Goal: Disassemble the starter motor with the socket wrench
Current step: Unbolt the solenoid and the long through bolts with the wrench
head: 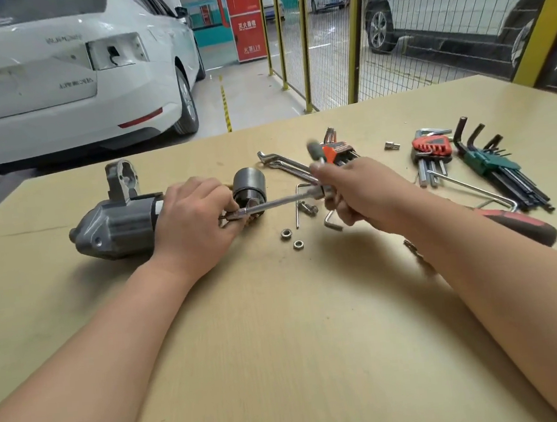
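Likely heavy and stiff, the grey metal starter motor (118, 224); at its end left hand (197, 227) pinches chrome socket wrench (276, 204) tip, right hand (354, 196) grips its handle.

At twelve o'clock, a red cabinet (245, 16) bears white Chinese characters, apparently 灭火器箱, and a lower line seemingly ending in 119. At ten o'clock, boot lettering on the white car (53, 79) is too blurred to read.
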A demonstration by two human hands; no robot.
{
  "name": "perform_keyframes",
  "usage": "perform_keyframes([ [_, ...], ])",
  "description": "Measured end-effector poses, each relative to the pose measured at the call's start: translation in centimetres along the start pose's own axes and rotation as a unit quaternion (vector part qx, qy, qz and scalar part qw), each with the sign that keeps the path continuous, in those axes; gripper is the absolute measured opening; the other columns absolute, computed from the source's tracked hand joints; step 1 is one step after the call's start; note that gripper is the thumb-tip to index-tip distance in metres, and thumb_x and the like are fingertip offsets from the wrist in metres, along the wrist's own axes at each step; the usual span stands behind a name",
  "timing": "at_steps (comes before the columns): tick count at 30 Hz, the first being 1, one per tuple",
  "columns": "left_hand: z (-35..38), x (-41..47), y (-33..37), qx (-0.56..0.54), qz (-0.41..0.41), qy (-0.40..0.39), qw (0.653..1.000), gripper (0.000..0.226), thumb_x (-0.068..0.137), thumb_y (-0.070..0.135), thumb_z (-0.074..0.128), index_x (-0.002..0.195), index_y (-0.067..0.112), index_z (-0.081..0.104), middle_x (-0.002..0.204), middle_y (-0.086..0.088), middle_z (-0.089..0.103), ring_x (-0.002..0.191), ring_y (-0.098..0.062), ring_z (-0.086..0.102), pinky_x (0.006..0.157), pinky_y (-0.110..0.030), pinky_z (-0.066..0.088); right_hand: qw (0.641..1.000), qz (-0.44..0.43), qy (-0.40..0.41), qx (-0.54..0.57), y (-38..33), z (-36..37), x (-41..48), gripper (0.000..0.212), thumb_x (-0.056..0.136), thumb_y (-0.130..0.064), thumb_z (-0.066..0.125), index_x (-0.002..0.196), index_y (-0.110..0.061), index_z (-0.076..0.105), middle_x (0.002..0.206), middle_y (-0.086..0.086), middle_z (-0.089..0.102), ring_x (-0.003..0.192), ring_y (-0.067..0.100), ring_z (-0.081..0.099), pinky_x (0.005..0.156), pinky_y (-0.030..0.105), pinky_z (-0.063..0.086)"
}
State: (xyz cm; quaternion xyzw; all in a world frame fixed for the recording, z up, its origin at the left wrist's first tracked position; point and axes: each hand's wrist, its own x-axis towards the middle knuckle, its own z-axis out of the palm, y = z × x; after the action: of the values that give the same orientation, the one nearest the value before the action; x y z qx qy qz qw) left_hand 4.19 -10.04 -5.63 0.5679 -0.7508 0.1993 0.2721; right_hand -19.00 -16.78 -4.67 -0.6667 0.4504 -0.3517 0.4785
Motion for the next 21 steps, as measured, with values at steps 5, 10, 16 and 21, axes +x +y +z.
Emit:
perform_keyframes([
  [5,-0.29,0.33,-0.89,-0.02,0.025,-0.046,0.998,0.032,0.084,0.048,0.057,0.099,0.023,0.07,0.106,0.01,0.066,0.107,-0.017,0.051,0.088,-0.031,0.024,0.993,-0.102,-0.046,0.025,0.82,-0.94,0.04,0.022,0.08,-0.001,0.07,0.091,-0.021,0.07,0.088,0.008,0.068,0.08,0.021,0.064,0.079,0.034,0.052],
  [10,-0.09,0.11,-0.33,-0.029,0.02,0.005,0.999,0.022,0.077,0.03,0.071,0.075,0.008,0.069,0.082,-0.002,0.065,0.087,-0.027,0.056,0.081,-0.039,0.034,0.998,-0.019,-0.011,0.052,0.22,-0.06,0.58,0.028,0.09,-0.03,0.063,0.074,-0.007,0.065,0.057,0.0,0.062,0.042,0.016,0.051,0.043,0.024,0.044],
  [16,-0.4,0.53,-0.6,-0.022,0.007,-0.051,0.998,0.026,0.078,0.038,0.071,0.097,0.02,0.069,0.102,0.005,0.065,0.106,-0.022,0.051,0.096,-0.034,0.02,0.997,-0.026,-0.054,0.043,0.95,-0.6,0.41,0.021,0.09,-0.016,0.063,0.089,0.004,0.064,0.066,0.001,0.063,0.059,0.018,0.065,0.054,0.026,0.052],
  [21,-0.09,0.38,-0.32,-0.001,0.012,-0.025,1.0,0.016,0.08,0.031,0.071,0.086,0.016,0.071,0.088,0.003,0.066,0.097,-0.023,0.056,0.104,-0.044,0.016,0.998,-0.033,-0.048,0.026,0.66,-0.7,0.55,0.004,0.085,-0.008,0.067,0.086,-0.011,0.068,0.075,0.009,0.068,0.07,0.022,0.069,0.064,0.028,0.057],
])
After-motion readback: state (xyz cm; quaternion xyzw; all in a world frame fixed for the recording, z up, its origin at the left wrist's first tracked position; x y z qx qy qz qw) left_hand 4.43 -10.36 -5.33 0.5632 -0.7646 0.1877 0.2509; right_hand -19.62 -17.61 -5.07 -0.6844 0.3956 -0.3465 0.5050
